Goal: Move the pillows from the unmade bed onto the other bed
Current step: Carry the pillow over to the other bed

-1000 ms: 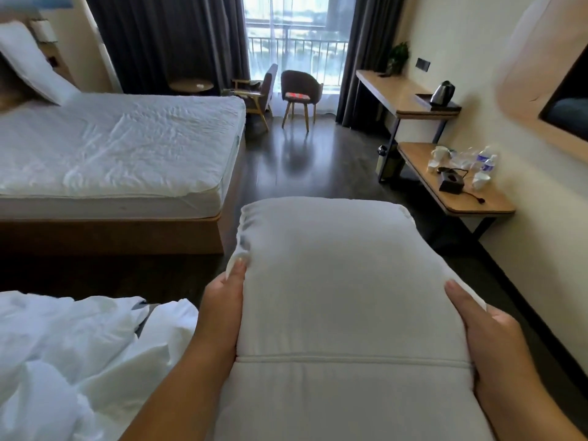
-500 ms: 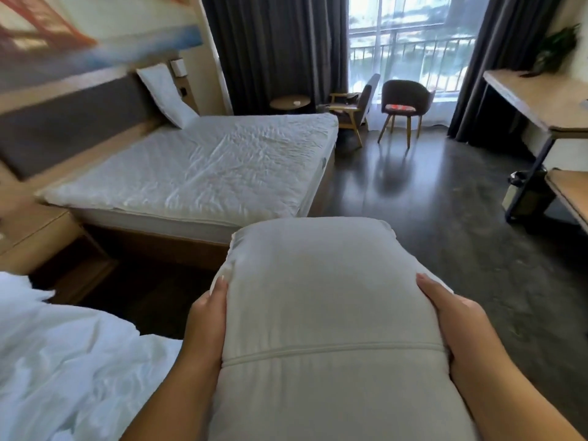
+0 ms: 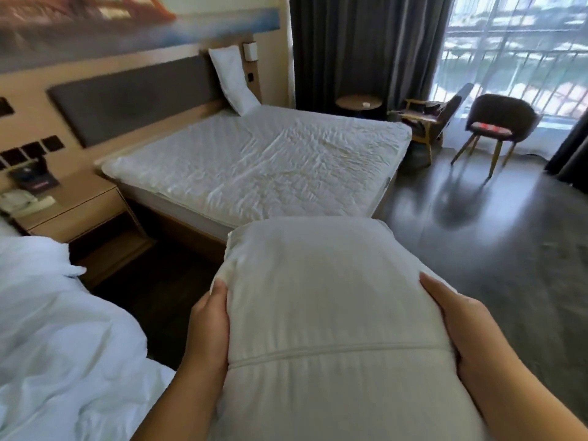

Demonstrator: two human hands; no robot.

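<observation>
Pillow (image 3: 334, 313) gripped between left hand (image 3: 208, 326) and right hand (image 3: 461, 332), apparently unlabelled

No text, label, brand or number can be read anywhere in this view. The dark card (image 3: 37, 183) on the bedside table (image 3: 81, 203), just left of the far bed (image 3: 254, 167), carries a band of small print, but it is too blurred to make out. The painting (image 3: 95, 23) on the wall above that bed's headboard shows only smeared colour, with no lettering that can be told.
</observation>
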